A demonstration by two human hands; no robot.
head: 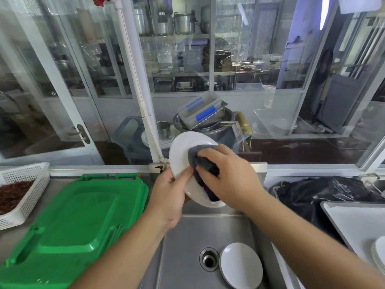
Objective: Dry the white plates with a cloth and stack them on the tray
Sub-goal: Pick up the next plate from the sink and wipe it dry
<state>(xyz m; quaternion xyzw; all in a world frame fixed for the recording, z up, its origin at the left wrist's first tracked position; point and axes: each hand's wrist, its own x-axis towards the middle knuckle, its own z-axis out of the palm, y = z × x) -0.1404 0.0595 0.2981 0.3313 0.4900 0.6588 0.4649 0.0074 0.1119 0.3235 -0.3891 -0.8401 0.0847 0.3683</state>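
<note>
Bright daylight, glare on the glass panes, wide-angle bending at edges.

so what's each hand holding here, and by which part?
Left hand grips the white plate by its lower-left rim. Right hand holds the bunched grey cloth, pressing it on the plate's face.

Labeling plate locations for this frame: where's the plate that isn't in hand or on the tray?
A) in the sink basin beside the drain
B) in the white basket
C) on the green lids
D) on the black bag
A: a white plate leans in the sink just right of the drain, while the left hand holds another plate being wiped with the cloth.
</note>
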